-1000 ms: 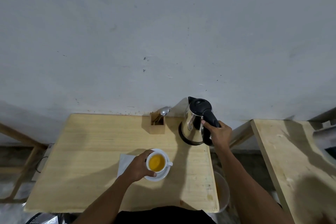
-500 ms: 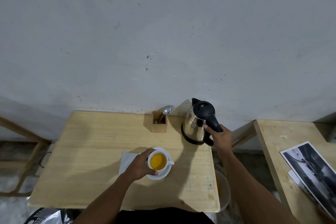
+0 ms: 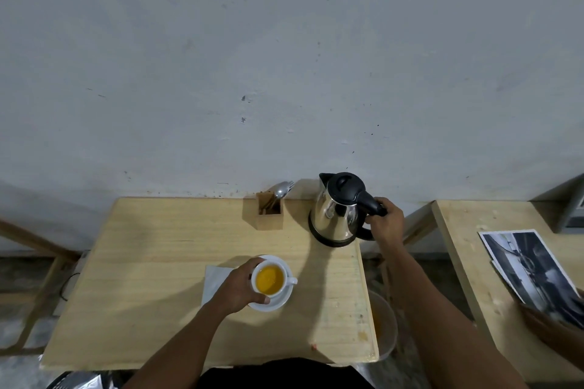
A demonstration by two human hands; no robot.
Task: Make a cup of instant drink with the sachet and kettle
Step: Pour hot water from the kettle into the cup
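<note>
A white cup [image 3: 269, 278] full of orange drink stands on a white saucer [image 3: 278, 301] near the middle of the wooden table [image 3: 151, 262]. My left hand [image 3: 237, 289] wraps around the cup's left side. A steel kettle [image 3: 339, 211] with a black lid sits on its base at the table's back right corner. My right hand [image 3: 385, 224] grips the kettle's black handle. No sachet is visible.
A white napkin [image 3: 213, 281] lies left of the saucer. A wooden holder [image 3: 270, 215] with a spoon stands by the wall. A clear bin [image 3: 384, 328] sits right of the table. Printed photos [image 3: 531, 271] lie on a second table at right.
The view has shifted left, so the photos on the right table came into sight. Both hands keep their holds on the cup and the kettle handle.
</note>
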